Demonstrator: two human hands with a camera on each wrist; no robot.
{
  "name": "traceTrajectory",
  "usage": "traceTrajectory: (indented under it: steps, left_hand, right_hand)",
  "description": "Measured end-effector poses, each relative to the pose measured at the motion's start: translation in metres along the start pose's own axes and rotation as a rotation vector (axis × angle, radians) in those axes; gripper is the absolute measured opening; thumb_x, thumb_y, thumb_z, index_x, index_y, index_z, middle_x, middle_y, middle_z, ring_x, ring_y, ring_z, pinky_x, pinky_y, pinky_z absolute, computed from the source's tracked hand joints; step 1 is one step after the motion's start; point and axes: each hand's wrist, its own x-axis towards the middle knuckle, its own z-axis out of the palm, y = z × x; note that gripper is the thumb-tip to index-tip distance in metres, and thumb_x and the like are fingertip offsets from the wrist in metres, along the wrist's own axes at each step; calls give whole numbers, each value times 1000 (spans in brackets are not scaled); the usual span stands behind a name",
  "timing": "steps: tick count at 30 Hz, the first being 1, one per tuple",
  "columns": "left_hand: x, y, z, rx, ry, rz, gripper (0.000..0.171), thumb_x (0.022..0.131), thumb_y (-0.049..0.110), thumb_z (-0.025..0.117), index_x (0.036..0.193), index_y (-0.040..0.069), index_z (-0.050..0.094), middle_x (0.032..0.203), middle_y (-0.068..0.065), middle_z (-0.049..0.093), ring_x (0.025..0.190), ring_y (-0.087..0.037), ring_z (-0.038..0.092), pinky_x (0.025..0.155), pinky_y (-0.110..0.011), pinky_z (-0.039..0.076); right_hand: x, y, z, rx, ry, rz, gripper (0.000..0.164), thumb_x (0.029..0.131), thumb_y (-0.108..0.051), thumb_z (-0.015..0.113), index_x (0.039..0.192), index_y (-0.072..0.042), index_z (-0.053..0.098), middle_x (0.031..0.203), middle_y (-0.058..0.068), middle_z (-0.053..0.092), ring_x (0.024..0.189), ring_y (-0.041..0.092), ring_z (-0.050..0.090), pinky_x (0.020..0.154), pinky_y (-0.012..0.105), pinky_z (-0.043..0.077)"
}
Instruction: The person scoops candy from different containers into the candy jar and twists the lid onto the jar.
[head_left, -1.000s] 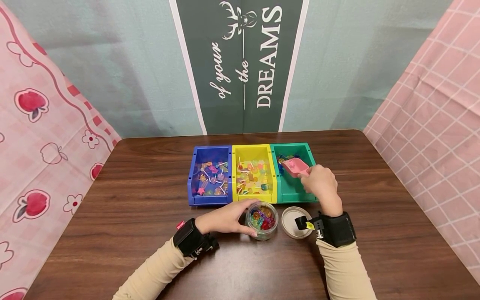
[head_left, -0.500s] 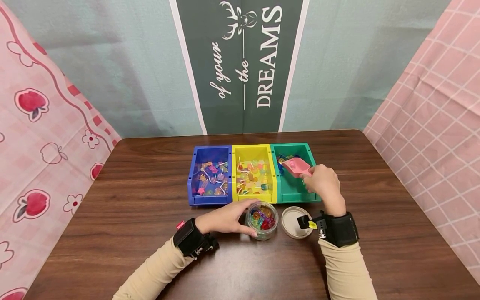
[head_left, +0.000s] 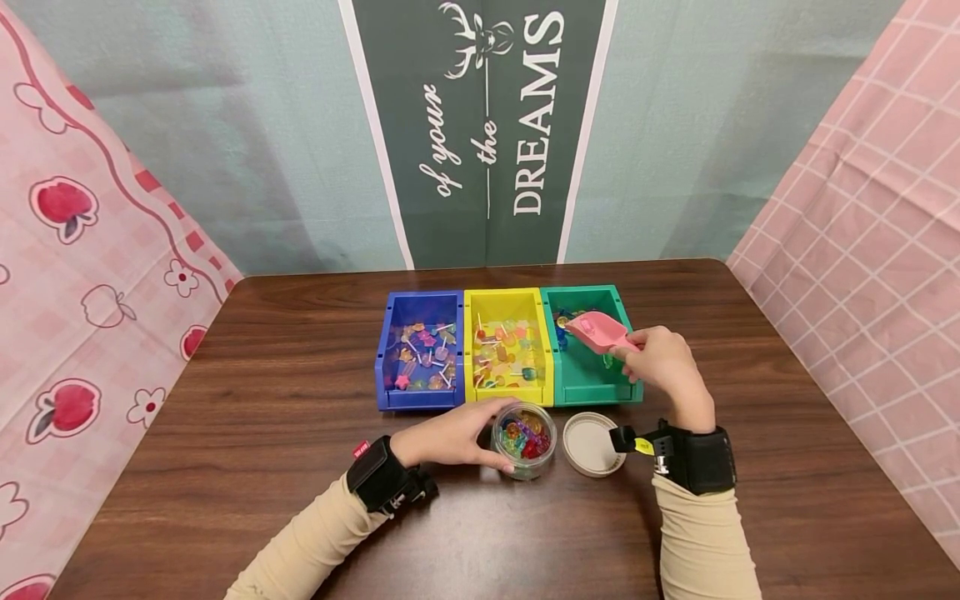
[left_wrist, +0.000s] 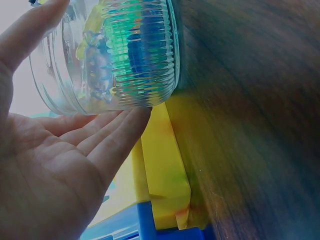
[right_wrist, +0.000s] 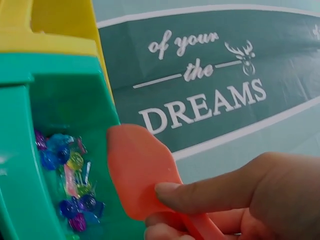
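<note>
My left hand (head_left: 457,435) holds a clear glass jar (head_left: 525,471) upright on the table, thumb on the near side and fingers on the far side. Colourful translucent trinkets fill much of the jar (left_wrist: 135,55), whose ribbed wall shows in the left wrist view. The handle of a small pink scoop (head_left: 603,332) is pinched between thumb and fingers of my right hand (head_left: 663,362). A pink piece lies in the scoop's bowl, which is over the green bin (head_left: 588,392). Blue, purple and yellow trinkets (right_wrist: 75,160) lie in that bin, partly hidden by the scoop in the head view.
Left of the green bin, a yellow bin (head_left: 510,398) and a blue bin (head_left: 420,400) stand joined in a row, holding small lollipop-shaped and star-shaped trinkets. A round lid (head_left: 592,446) lies on the wooden table (head_left: 285,367), right of the jar.
My right hand has shifted a little to the right, drawing the scoop slightly the same way and turning it, still over the green bin. My left hand and the jar have stayed put.
</note>
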Motion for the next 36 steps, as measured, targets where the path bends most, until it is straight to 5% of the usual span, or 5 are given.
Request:
traceTrajectory:
  steps: [20,36]
  left_hand:
    - [-1,0,0,-1,3,-5,84,78,40,71,144,5,32,141,-10,45,127,-15,41,108,-38,38]
    - [0,-1,1,-13,3,4,84,78,42,70,144,6,32,141,-9,45,126,-13,41,107,-38,39]
  right_hand:
    - [-15,17,-21,76,-127,-235,17,88,-11,62,84,5,68,62,8,62,56,16,56,57,28,47]
    - [-28,11,-30,103,-250,-352,14,86,-8,63,90,4,69,62,9,64,54,16,58,51,25,49]
